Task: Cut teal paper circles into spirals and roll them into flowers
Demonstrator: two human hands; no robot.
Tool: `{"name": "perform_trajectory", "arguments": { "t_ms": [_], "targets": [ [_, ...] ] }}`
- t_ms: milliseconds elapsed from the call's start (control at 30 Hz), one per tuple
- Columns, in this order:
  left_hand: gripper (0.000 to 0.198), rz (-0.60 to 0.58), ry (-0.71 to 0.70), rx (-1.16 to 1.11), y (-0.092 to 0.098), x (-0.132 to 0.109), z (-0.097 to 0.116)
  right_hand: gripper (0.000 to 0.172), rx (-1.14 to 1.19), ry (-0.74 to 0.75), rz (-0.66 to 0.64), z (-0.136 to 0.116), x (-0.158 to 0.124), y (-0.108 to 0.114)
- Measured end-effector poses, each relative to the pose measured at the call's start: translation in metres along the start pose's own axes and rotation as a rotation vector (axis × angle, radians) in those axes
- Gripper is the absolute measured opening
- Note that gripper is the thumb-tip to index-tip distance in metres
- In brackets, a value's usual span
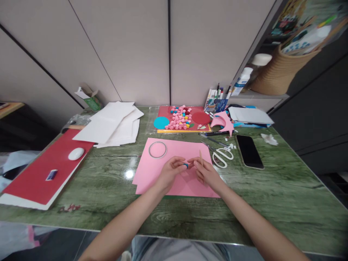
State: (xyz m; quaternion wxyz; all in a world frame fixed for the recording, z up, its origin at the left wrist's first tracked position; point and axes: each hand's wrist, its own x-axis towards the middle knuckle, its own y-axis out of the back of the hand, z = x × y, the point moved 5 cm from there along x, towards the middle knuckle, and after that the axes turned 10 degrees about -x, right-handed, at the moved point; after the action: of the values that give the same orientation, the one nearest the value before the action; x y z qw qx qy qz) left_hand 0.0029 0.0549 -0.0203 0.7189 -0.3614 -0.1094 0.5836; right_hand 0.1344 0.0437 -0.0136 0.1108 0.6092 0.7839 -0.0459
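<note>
Above the pink paper sheets (146, 165), my left hand (172, 171) is closed, with a small blue piece (186, 165) pinched at its fingertips. My right hand (204, 170) is closed too, its fingertips next to the blue piece, and a thin wooden stick (201, 157) stands out from between its fingers. A round ring (157, 149) lies on the upper left of the pink paper. White-handled scissors (223, 157) rest just right of the paper. Behind it, pink, blue and yellow small pieces (180, 119) are heaped on a red sheet.
A black phone (249, 151) lies to the right. On the left are white papers (108, 123) and a red board (40, 170) with a white mouse-shaped object (76, 154) and a small tube (51, 175). A pen box (216, 101) stands at the back.
</note>
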Motion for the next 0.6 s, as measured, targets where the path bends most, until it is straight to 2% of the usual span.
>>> {"name": "perform_trajectory", "arguments": {
  "t_ms": [333, 467, 600],
  "targets": [
    [0.039, -0.091, -0.027, -0.016, -0.009, -0.005, 0.008, 0.03, -0.04, 0.003, 0.002, 0.003, 0.001, -0.001],
    [0.029, -0.058, -0.082, -0.013, -0.009, -0.005, 0.009, 0.03, -0.036, 0.01, -0.001, 0.002, 0.001, -0.001],
    [0.023, -0.041, -0.017, -0.058, -0.012, -0.006, 0.005, 0.029, -0.043, -0.02, 0.005, 0.005, 0.001, -0.001]
  ]
}}
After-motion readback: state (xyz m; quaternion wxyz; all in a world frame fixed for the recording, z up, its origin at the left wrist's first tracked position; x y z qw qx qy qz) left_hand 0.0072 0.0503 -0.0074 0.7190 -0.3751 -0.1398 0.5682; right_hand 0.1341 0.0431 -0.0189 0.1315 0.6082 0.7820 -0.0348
